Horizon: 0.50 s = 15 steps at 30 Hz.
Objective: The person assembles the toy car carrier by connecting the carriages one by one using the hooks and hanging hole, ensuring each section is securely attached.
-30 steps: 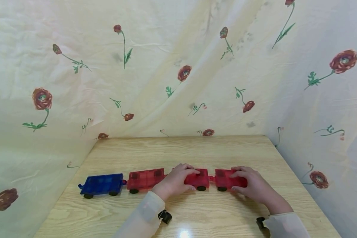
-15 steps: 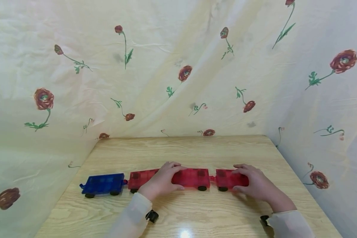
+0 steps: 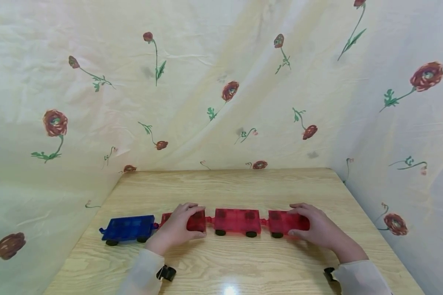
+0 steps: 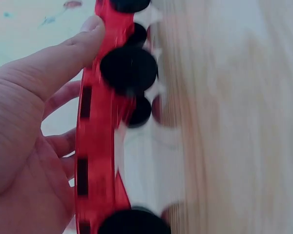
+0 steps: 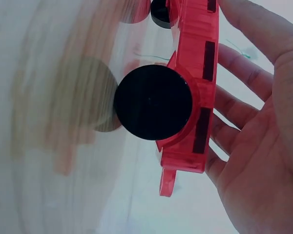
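A toy train of translucent cars stands on its black wheels across the table: a blue car (image 3: 129, 228) at the left end and three red cars to its right, joined by small couplings. My left hand (image 3: 175, 227) straddles the left red car (image 3: 197, 221), thumb along the near side, fingers over the far side. In the left wrist view that thumb is straight and overlaps the car's side (image 4: 95, 141). The middle red car (image 3: 237, 220) is untouched. At the right end, my right hand (image 3: 313, 225) holds the last red car (image 3: 280, 221) between thumb and fingers.
The light wood table (image 3: 236, 188) is backed and flanked by a cream cloth (image 3: 192, 102) printed with red flowers. A coupling hook (image 5: 167, 183) sticks out from the right-end car. Black wrist bands (image 3: 166, 273) show near both sleeves.
My left hand has slid leftward from the middle red car to the left red car, and the middle one has come into full view. The train and my right hand have stayed nearly still.
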Motion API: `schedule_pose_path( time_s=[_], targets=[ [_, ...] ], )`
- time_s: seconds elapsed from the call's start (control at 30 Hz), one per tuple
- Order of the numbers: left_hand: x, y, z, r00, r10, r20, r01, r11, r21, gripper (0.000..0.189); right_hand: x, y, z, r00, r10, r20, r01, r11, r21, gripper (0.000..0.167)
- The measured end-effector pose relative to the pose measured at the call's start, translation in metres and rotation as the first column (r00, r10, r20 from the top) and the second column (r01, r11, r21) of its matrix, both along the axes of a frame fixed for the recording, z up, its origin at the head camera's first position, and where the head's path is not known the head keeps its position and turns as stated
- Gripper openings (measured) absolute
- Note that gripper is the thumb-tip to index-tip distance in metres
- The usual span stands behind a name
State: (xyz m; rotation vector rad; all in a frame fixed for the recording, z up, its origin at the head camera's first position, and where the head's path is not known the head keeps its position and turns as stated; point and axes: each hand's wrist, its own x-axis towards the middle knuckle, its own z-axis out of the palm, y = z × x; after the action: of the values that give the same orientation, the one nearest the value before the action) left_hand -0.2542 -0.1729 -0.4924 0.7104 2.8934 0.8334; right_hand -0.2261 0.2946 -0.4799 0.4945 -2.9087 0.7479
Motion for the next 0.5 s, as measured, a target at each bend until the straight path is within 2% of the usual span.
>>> schedule_pose_path(
  time_s=[0.27, 0.5],
  targets=[
    [0.003, -0.031, -0.005, 0.994, 0.112, 0.019, -0.112, 0.994, 0.01, 0.079, 0.003, 0.005, -0.004, 0.999, 0.041, -0.012, -0.042, 0.999, -0.025, 0.047],
    [0.005, -0.042, -0.006, 0.992, 0.124, -0.006, -0.124, 0.992, 0.034, 0.069, 0.004, 0.009, -0.005, 0.999, 0.054, 0.004, -0.054, 0.997, -0.046, 0.044]
  ],
)
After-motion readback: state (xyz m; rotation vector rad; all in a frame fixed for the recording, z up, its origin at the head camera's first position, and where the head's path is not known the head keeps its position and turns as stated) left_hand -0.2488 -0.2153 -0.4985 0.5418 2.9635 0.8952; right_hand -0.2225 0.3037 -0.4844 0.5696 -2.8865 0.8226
